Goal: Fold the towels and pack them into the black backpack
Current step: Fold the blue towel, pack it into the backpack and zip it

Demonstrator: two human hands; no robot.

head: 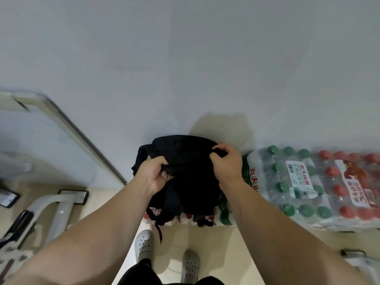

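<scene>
The black backpack (185,159) stands against the white wall on top of a shrink-wrapped pack of bottles. My left hand (154,173) grips the fabric at the left side of its top opening. My right hand (228,161) pinches the fabric at the right side of the top. A sliver of pale cloth (164,176), possibly a towel, shows beside my left thumb inside the opening. The rest of the bag's inside is hidden. Straps (159,231) hang down from its bottom.
Shrink-wrapped packs of water bottles (308,188) with green and red caps lie on the floor to the right. White metal legs with black-edged feet (61,202) stand at the left. My feet in pale perforated clogs (144,245) are on the beige floor below.
</scene>
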